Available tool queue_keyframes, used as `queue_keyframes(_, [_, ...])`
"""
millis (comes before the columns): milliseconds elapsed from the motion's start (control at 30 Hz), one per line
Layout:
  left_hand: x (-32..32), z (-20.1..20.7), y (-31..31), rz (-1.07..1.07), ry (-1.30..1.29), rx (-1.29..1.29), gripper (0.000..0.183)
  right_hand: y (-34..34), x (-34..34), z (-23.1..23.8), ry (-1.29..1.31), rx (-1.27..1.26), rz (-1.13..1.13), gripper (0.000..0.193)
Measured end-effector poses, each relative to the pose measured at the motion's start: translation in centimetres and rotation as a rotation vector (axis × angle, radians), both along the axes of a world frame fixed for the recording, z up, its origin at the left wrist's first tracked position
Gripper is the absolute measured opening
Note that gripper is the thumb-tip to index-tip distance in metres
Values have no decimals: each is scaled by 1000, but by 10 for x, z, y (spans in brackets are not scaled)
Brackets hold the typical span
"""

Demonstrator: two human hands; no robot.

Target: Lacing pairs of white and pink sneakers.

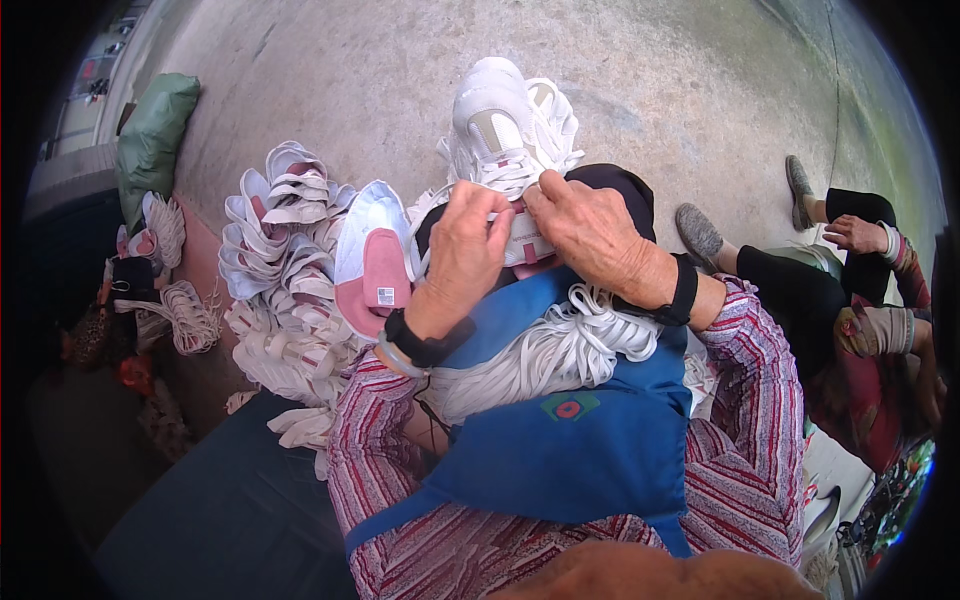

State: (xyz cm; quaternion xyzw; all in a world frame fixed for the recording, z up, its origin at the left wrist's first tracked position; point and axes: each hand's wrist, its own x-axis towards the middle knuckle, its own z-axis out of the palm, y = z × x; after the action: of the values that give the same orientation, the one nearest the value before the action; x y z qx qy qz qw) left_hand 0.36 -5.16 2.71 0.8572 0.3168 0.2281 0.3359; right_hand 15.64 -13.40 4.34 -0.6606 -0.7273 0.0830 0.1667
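A white and beige sneaker upper [492, 122] with pink parts rests at my knees, its toe pointing away from me. White shoelace [508, 172] crosses its front. My left hand [462, 250] is at the left of the lacing, fingers bent together on the lace. From the right, my right hand [592, 232] pinches the lace near the pink and white tongue [524, 238]. The fingertips partly hide what they grip. A thick bundle of white shoelaces [545, 350] lies on the blue apron [570, 450] in my lap.
Many white shoe uppers [290, 215] are heaped to my left, one with a pink insole [378, 265]. Further left are a green sack [160, 125] and more laces [190, 315]. Another person [860, 310] sits at the right. Concrete floor [330, 70] lies ahead.
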Motion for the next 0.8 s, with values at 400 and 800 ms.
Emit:
queue_keyframes(400, [-20,6,-11,131,-113,104,24,9,7,0,-66,26,293,22])
queue_keyframes(800, [9,7,-11,-192,145,306,15,0,29,13,55,-13,205,26])
